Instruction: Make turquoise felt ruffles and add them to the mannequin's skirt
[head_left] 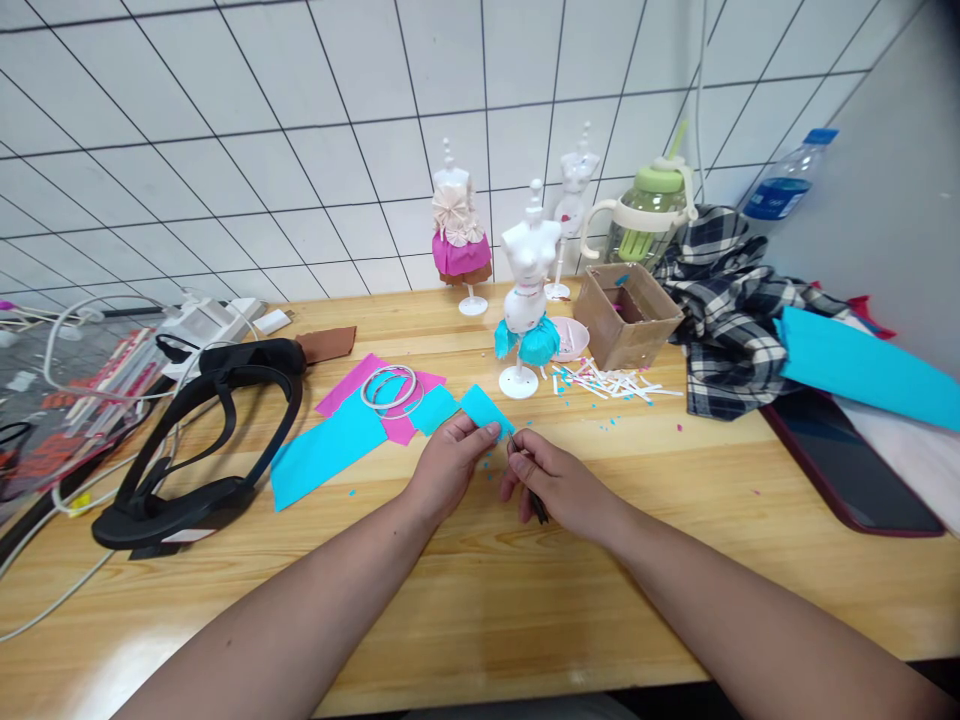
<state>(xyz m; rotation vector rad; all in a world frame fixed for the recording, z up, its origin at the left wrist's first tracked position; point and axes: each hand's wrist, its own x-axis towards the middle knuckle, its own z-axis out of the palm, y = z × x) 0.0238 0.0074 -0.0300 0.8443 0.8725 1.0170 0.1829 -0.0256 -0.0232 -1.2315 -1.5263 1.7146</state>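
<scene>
My left hand pinches a small piece of bright blue paper between thumb and fingers. Closed around a pair of small dark snips is my right hand, their tip at the paper's lower right corner. Just beyond my hands stands a white mini dress form wearing a puffy blue skirt piece. To the left lie a long blue strip, another blue piece and pink pieces, with two rings of white tape on top.
Behind stand a dressed form and a bare one. A cardboard box, white paper strips, a jug and plaid cloth are at right, with a phone. A black headset frame lies left.
</scene>
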